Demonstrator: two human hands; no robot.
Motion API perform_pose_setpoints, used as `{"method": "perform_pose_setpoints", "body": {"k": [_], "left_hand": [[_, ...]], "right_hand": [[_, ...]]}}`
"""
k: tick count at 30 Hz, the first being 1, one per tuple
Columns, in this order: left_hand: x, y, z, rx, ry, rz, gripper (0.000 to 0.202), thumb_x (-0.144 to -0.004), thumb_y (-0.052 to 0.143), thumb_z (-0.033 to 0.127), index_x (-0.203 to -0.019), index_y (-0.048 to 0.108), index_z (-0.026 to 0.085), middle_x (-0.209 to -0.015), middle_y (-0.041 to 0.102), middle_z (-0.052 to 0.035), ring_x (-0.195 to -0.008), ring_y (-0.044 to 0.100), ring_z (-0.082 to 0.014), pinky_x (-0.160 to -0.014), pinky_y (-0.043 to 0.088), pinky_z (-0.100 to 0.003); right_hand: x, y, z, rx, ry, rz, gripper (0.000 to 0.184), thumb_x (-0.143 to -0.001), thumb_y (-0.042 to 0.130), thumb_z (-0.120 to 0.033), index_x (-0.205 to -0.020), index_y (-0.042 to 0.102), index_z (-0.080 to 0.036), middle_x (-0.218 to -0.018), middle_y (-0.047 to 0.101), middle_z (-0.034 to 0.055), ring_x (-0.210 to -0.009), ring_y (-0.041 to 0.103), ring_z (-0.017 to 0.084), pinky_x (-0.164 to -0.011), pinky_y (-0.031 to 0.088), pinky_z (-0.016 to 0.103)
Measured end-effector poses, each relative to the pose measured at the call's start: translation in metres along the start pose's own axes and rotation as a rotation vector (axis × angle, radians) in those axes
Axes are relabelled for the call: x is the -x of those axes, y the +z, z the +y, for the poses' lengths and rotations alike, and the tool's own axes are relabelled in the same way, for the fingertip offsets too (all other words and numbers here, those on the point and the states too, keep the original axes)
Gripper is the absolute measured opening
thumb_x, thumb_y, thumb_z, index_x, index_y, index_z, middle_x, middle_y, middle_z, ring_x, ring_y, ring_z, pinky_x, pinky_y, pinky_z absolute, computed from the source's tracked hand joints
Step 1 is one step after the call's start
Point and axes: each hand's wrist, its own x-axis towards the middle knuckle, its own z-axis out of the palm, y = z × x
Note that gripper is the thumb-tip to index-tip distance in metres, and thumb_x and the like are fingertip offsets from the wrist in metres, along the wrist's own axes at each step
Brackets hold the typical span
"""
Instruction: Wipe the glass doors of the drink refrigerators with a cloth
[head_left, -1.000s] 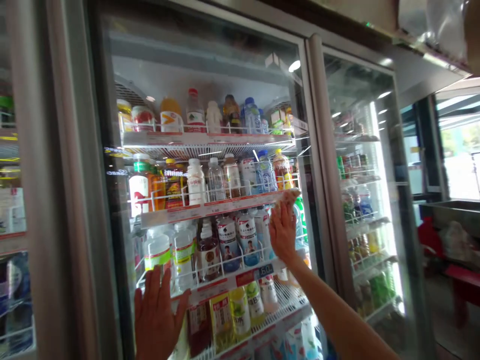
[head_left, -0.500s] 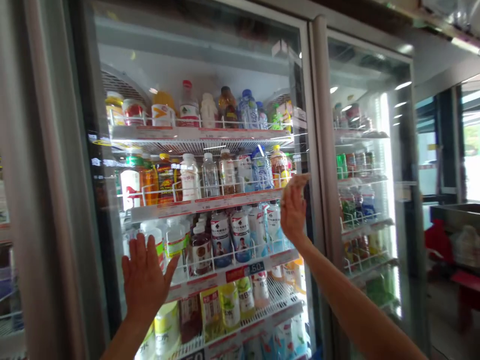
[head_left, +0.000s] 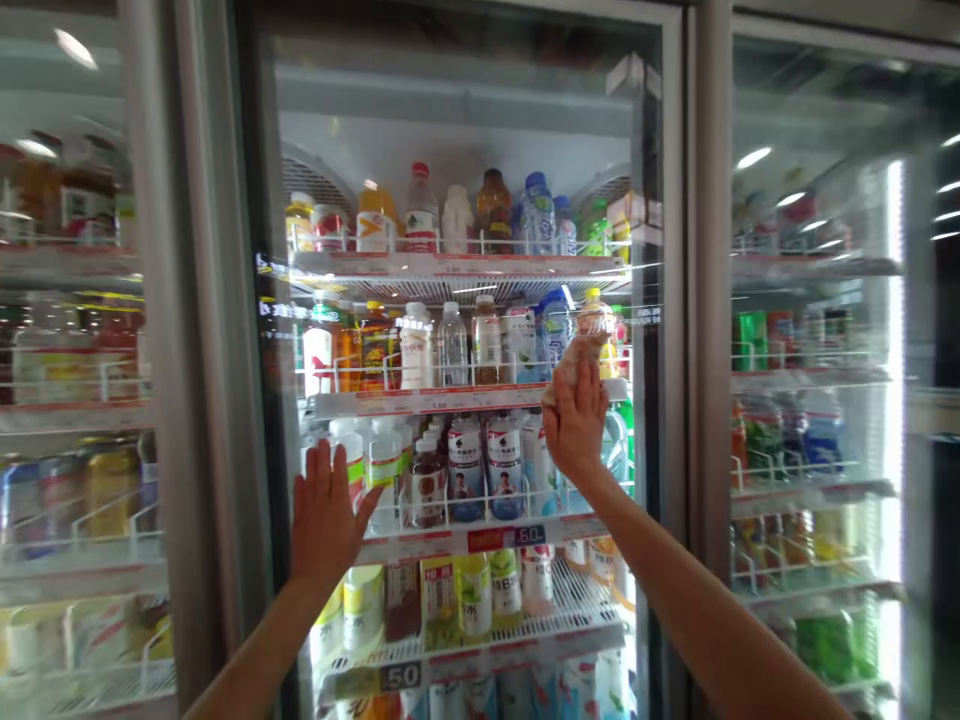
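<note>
My left hand (head_left: pixel 326 515) lies flat on the glass door (head_left: pixel 465 110) of a drinks fridge, fingers spread, holding nothing. Higher and to the right, my right hand (head_left: pixel 576 425) presses a small crumpled pale cloth (head_left: pixel 574 358) against the same glass, fingers closed over it. Behind the glass, wire shelves (head_left: pixel 450 400) carry rows of bottled drinks (head_left: pixel 465 465). The cloth sits level with the second shelf, near the door's right edge.
A metal door frame (head_left: pixel 694 330) separates this door from another glass fridge door (head_left: pixel 817 350) on the right. A further glass door with cans and bottles (head_left: pixel 67 350) stands on the left. Ceiling lights reflect in the glass.
The view has shifted so the fridge is seen more square-on. My right hand moved slightly up and down on the glass with the cloth. My left hand stayed flat on the glass.
</note>
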Motion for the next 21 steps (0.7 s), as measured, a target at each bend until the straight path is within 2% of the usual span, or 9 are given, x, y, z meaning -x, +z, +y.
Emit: {"method": "perform_pose_setpoints", "body": {"k": [2,5,7,11,13,15,18,19,21], "left_hand": [[0.0,-0.002,0.0,-0.009,-0.016,-0.025,0.075,-0.089,0.028,0.057,-0.146,0.007,0.015,-0.152,0.015,-0.0177,-0.141,0.011,-0.0298,-0.112,0.017,-0.053],[0.0,-0.003,0.001,-0.005,-0.042,-0.054,0.075,-0.089,0.03,0.058,-0.146,0.01,0.014,-0.152,0.016,-0.0181,-0.142,0.011,-0.0289,-0.112,0.017,-0.052],[0.0,-0.002,0.002,-0.001,-0.05,-0.056,0.074,-0.089,0.031,0.056,-0.146,0.011,0.013,-0.152,0.016,-0.0181,-0.142,0.009,-0.0286,-0.112,0.016,-0.052],[0.002,0.001,0.002,-0.009,-0.009,-0.025,0.073,-0.089,0.037,0.05,-0.146,0.01,0.013,-0.151,0.018,-0.0179,-0.142,0.009,-0.0271,-0.113,0.017,-0.05],[0.007,0.0,-0.003,-0.003,0.051,-0.012,0.072,-0.09,0.04,0.046,-0.146,0.008,0.015,-0.151,0.02,-0.0172,-0.142,0.01,-0.0257,-0.113,0.02,-0.048],[0.015,-0.006,-0.012,0.025,0.102,-0.023,0.069,-0.091,0.041,0.041,-0.146,0.007,0.017,-0.151,0.022,-0.0157,-0.142,0.013,-0.024,-0.112,0.023,-0.046],[0.03,-0.02,-0.03,0.086,0.083,-0.015,0.067,-0.092,0.04,0.035,-0.147,0.006,0.018,-0.151,0.021,-0.0149,-0.141,0.015,-0.0221,-0.112,0.027,-0.043],[0.034,-0.024,-0.035,0.108,0.072,-0.005,0.066,-0.092,0.04,0.033,-0.146,0.005,0.019,-0.151,0.021,-0.0148,-0.141,0.016,-0.0216,-0.112,0.027,-0.042],[0.038,-0.032,-0.044,0.155,0.062,0.01,0.065,-0.092,0.039,0.03,-0.146,0.006,0.019,-0.151,0.021,-0.0147,-0.141,0.017,-0.0209,-0.112,0.028,-0.041]], "right_hand": [[0.004,0.006,-0.013,-0.065,-0.099,-0.05,0.062,-0.089,0.041,-0.024,-0.146,0.018,-0.028,-0.156,0.011,0.0038,-0.143,0.01,0.026,-0.111,0.022,0.053],[0.021,0.007,-0.04,-0.181,-0.388,-0.195,0.059,-0.088,0.041,-0.02,-0.144,0.024,-0.029,-0.152,0.026,0.0014,-0.142,0.014,0.02,-0.114,0.019,0.047],[0.016,0.007,-0.049,-0.203,-0.473,-0.238,0.057,-0.087,0.042,-0.022,-0.143,0.028,-0.027,-0.149,0.032,0.0024,-0.141,0.017,0.02,-0.115,0.015,0.047],[-0.035,0.016,-0.053,-0.093,-0.147,-0.134,0.06,-0.085,0.045,-0.028,-0.143,0.029,-0.018,-0.153,0.02,0.0094,-0.142,0.012,0.029,-0.112,0.012,0.058],[-0.047,0.025,-0.065,-0.093,-0.12,-0.112,0.059,-0.085,0.044,-0.024,-0.142,0.03,-0.016,-0.154,0.018,0.0095,-0.142,0.009,0.028,-0.112,0.014,0.056],[-0.032,0.031,-0.088,-0.151,-0.301,-0.146,0.055,-0.085,0.041,-0.018,-0.14,0.034,-0.016,-0.151,0.026,0.0077,-0.143,0.008,0.023,-0.114,0.017,0.05],[0.012,0.034,-0.131,-0.252,-0.688,-0.25,0.052,-0.084,0.04,-0.013,-0.136,0.04,-0.018,-0.145,0.039,0.0042,-0.143,0.008,0.017,-0.116,0.016,0.042],[0.02,0.035,-0.145,-0.266,-0.76,-0.286,0.052,-0.084,0.041,-0.013,-0.135,0.041,-0.019,-0.144,0.041,0.0027,-0.143,0.009,0.016,-0.117,0.014,0.041],[0.016,0.04,-0.17,-0.255,-0.71,-0.332,0.053,-0.085,0.043,-0.017,-0.138,0.037,-0.021,-0.146,0.037,0.0017,-0.143,0.01,0.017,-0.117,0.01,0.045]]}}
